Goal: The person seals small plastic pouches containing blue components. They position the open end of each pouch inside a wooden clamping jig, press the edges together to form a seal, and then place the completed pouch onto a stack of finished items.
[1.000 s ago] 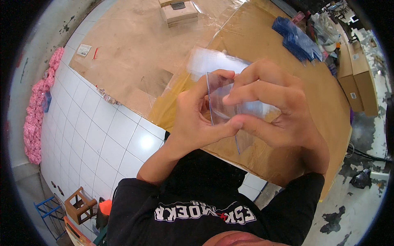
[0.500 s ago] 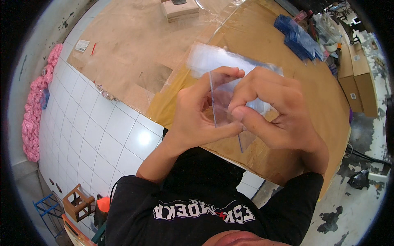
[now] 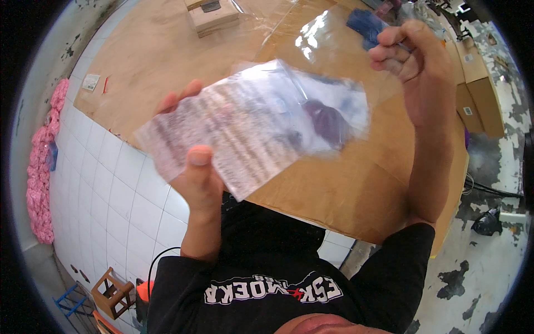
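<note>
My left hand (image 3: 199, 186) grips a thin flat rectangular plastic sheet (image 3: 233, 131) by its left end, thumb on the near face and fingertips showing past the far edge. Light glares in whitish, brownish streaks across it, blurred by motion. Behind its right end, shiny clear sheets (image 3: 359, 106) lie on the table, with a dark reflected patch showing among them. Raised at the upper right, my right hand (image 3: 414, 53) has its fingers curled together and smeared. Faint clear film seems to hang near those fingers; whether they hold it is unclear.
Brown paper covers the table (image 3: 334, 195). A wooden block (image 3: 214, 18) stands at the far side. Blue-tinted plastic pieces (image 3: 364, 28) lie behind my right hand, and cardboard boxes (image 3: 484, 103) stand at the right. A small stool (image 3: 113, 292) is on the floor at lower left.
My hands have parted: the left moved left and tilted the plastic sheet to show its broad face, while the right swung up and far to the right. The view has shifted slightly.
</note>
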Demonstrator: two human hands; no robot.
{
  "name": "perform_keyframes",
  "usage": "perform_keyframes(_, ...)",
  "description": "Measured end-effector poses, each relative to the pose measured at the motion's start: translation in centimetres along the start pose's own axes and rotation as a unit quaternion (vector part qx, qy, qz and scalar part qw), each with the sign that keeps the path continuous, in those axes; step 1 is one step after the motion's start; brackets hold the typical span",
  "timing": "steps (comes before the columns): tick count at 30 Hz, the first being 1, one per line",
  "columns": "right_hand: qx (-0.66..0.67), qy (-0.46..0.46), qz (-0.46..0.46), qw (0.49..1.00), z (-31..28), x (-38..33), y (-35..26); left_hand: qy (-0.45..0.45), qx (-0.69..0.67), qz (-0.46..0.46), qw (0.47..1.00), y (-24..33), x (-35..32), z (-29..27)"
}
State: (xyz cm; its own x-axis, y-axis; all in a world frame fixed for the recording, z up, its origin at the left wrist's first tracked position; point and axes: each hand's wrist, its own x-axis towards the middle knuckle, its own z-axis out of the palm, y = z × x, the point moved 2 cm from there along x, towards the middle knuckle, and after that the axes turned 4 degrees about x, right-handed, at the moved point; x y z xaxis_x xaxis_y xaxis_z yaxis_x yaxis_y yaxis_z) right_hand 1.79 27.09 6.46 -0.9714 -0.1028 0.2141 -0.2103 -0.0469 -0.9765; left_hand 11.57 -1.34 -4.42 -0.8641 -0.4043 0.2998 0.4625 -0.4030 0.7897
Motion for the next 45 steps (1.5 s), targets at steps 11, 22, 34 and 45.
perform_keyframes(11, -0.568, 0.02, -0.193, 0.8, 3.1, -3.3, -1.6, 0.06, 0.173, 0.09, 0.979, 1.4, 1.0, -1.4)
perform_keyframes(22, -0.363, -0.097, -0.009, 0.927, 7.0, -4.5, -1.3, -0.155, 0.052, -0.052, 0.985, 0.9, -0.5, 2.3)
perform_keyframes(34, -0.214, -0.29, -0.15, 0.921, 8.6, -6.3, -1.4, -0.291, 0.111, -0.125, 0.942, -1.5, -1.5, 4.5)
perform_keyframes(45, -0.217, -0.283, -0.133, 0.925, 8.6, -6.4, -1.2, -0.309, 0.16, -0.122, 0.93, -1.2, -1.3, 4.5)
